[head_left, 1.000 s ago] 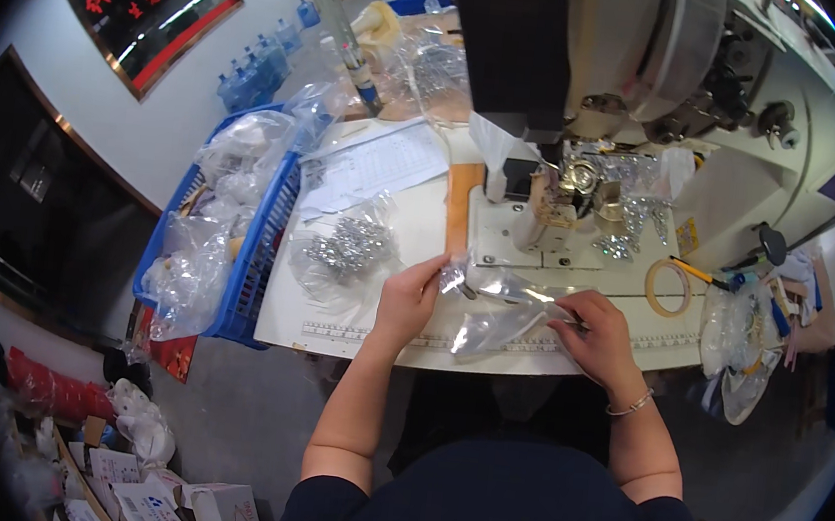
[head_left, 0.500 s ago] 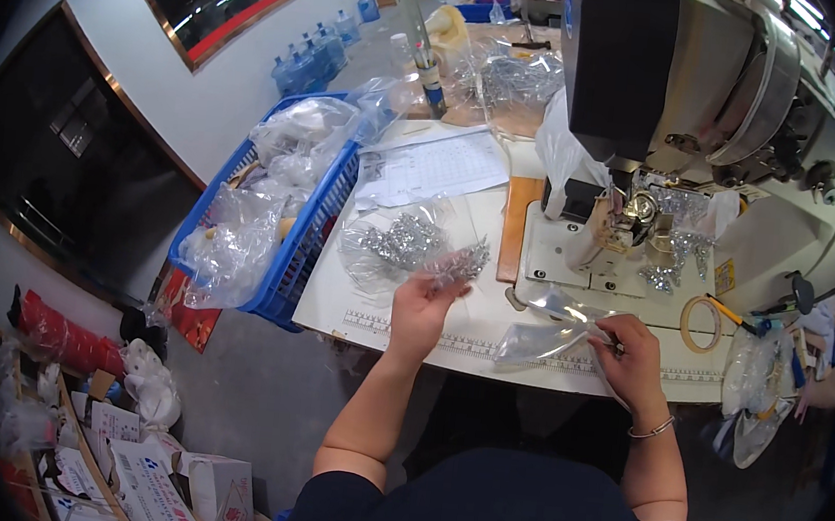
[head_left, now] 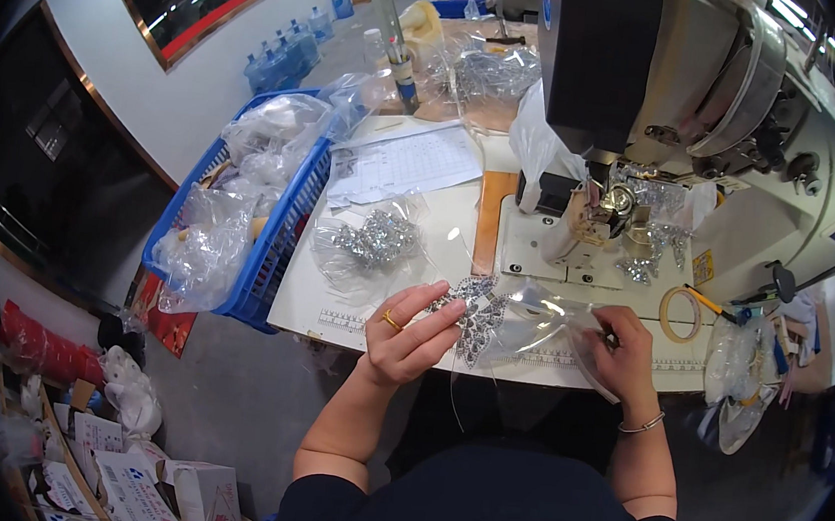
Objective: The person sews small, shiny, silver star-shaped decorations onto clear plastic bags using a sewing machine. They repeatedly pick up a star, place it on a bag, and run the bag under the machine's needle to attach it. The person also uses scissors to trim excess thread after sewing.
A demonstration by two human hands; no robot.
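Note:
My left hand [head_left: 412, 336] is closed on a sparkling silver rhinestone ornament [head_left: 480, 325] with leaf-like lobes, above the front edge of the white worktable. My right hand [head_left: 620, 352] pinches a clear plastic piece [head_left: 537, 322], bent and shiny, whose left end meets or overlaps the ornament. Whether the two are joined I cannot tell. A thin clear strand hangs below the ornament. Beyond my left hand, more rhinestone ornaments [head_left: 379, 238] lie in a heap on a clear plastic bag. The sewing machine [head_left: 582, 226] stands past my right hand, with further silver ornaments [head_left: 638, 270] beside its head.
A blue basket [head_left: 274, 232] full of plastic bags stands left of the table. Paper sheets [head_left: 407, 164] lie behind the heap. A tape roll [head_left: 680, 314] and an orange-handled tool [head_left: 715, 304] are at the right. Cardboard boxes [head_left: 139, 495] sit on the lower left.
My left hand has turned over and come toward the front edge and right, bringing the ornament against the clear plastic. My right hand stays on the plastic. The view has shifted slightly.

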